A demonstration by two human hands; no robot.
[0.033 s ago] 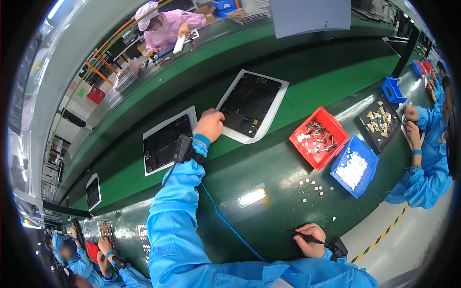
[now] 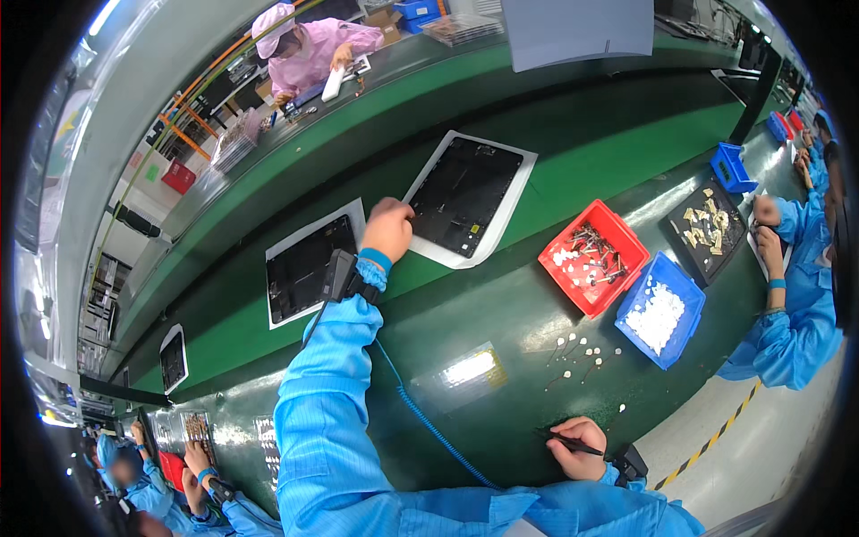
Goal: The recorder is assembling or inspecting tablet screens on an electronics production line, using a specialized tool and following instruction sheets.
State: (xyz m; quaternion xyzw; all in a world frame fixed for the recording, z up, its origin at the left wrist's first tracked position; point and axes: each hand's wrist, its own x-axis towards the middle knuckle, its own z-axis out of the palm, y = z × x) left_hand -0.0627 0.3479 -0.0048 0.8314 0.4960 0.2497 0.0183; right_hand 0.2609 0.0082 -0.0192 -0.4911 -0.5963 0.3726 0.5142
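Left of the red bin (image 2: 573, 291) lies the black panel (image 2: 470, 192), the left grip (image 2: 386, 230) curled at its edge; whether pinching, I cannot tell. On the bin's near side, the right grip (image 2: 585, 458) clasps a black tool (image 2: 573, 442). Presumably panel-positioning; next needs sure edge contact.

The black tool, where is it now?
Head view, lower right: the black tool is in the right hand, below the loose white pieces.

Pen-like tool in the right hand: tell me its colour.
The pen-like tool is black; it shows best in the head view.
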